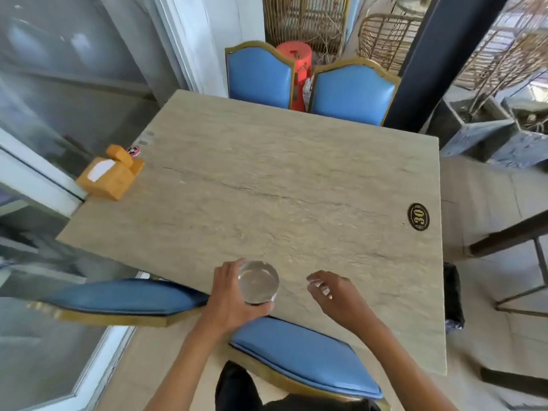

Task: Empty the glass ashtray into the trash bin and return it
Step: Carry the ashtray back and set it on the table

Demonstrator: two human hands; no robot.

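The round clear glass ashtray (258,281) is at the near edge of the beige stone-look table (296,179), and I cannot tell whether it rests on the top or is held just above it. My left hand (229,295) wraps around its left and near side, fingers curled over the rim. The ashtray looks empty inside. My right hand (332,292) hovers over the table a short way to its right, fingers apart and holding nothing. A dark bin or bag (453,295) shows beside the table's right edge, mostly hidden.
An orange tissue box (108,176) sits at the table's left edge, a round "30" badge (418,217) near the right edge. Two blue padded chairs (351,93) stand at the far side, two more (305,357) right below my arms. Wicker furniture stands behind.
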